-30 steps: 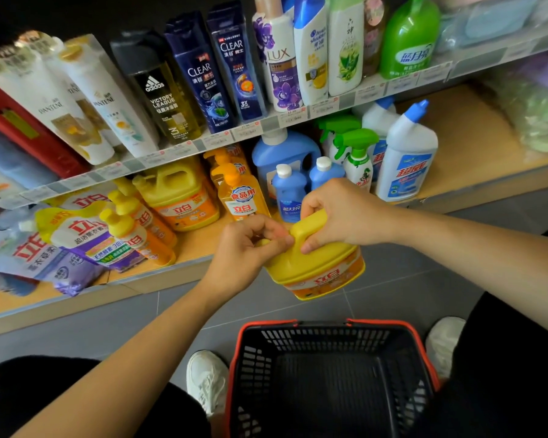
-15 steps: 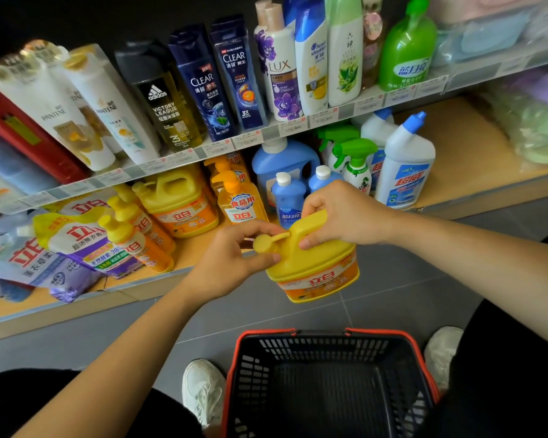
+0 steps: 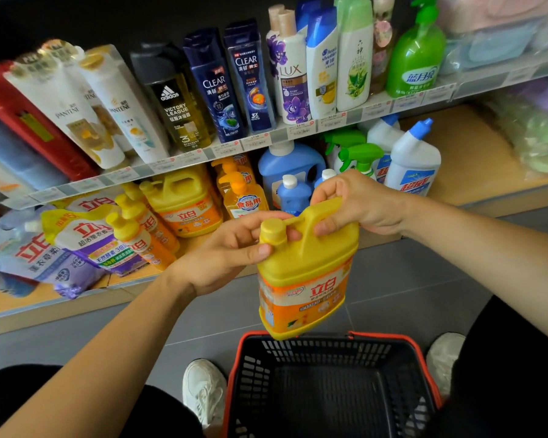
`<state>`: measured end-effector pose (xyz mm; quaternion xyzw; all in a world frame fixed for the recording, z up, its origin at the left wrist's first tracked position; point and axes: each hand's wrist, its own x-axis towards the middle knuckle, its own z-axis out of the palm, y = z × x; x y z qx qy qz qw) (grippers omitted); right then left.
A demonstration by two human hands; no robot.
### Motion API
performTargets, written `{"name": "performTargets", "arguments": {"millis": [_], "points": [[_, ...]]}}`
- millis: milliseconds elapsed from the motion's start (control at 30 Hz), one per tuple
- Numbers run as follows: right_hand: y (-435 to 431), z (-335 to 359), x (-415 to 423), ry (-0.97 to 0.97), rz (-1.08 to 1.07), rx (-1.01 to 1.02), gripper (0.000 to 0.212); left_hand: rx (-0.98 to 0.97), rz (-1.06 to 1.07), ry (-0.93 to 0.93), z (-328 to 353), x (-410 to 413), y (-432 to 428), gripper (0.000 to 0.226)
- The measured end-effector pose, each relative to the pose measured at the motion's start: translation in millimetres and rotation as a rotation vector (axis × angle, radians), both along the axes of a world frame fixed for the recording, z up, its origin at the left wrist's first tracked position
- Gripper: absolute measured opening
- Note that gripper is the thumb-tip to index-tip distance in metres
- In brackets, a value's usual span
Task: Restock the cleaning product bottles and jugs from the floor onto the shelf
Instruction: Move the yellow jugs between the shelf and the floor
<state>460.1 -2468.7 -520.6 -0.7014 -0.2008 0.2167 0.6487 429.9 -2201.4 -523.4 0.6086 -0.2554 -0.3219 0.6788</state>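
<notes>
A yellow jug (image 3: 304, 279) with an orange label hangs upright in the air above the basket, in front of the bottom shelf (image 3: 475, 147). My right hand (image 3: 358, 202) grips its handle from above. My left hand (image 3: 231, 251) pinches the neck just under the yellow cap (image 3: 272, 232), thumb in front. A matching yellow jug (image 3: 184, 203) stands on the bottom shelf to the left, with yellow pump bottles (image 3: 140, 238) beside it.
A black basket with a red rim (image 3: 234, 374) stands on the grey floor between my white shoes. Blue detergent bottles (image 3: 290, 172), green sprayers and white cleaner bottles (image 3: 412, 159) fill the shelf behind my hands. Shampoo bottles line the upper shelf (image 3: 298, 131). Refill pouches (image 3: 76, 241) lie at left.
The jug has tipped upright and risen a little, so its label now faces me. My left hand has slid from over the cap to the neck below it, baring the cap.
</notes>
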Motion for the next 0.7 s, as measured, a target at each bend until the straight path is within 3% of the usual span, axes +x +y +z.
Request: {"name": "performTargets", "arguments": {"millis": [200,367,533,600,700], "points": [[5,-2,-1,-0.026,-0.101,0.003,0.029,-0.001,0.262,-0.081,-1,-6,-3,0.054],[13,-5,-6,-0.093,-0.299,-0.044,0.039,0.197,0.610,-0.388,-6,-13,-13,0.047],[27,-11,-13,-0.178,-0.409,-0.115,0.032,0.504,0.957,-0.731,-12,-17,-24,0.037],[26,-12,-14,-0.173,-0.419,-0.121,0.029,0.534,0.934,-0.762,-11,-15,-25,0.034],[24,-14,-14,-0.141,-0.430,-0.118,0.027,0.487,0.703,-0.640,-6,-6,-18,0.030]]}}
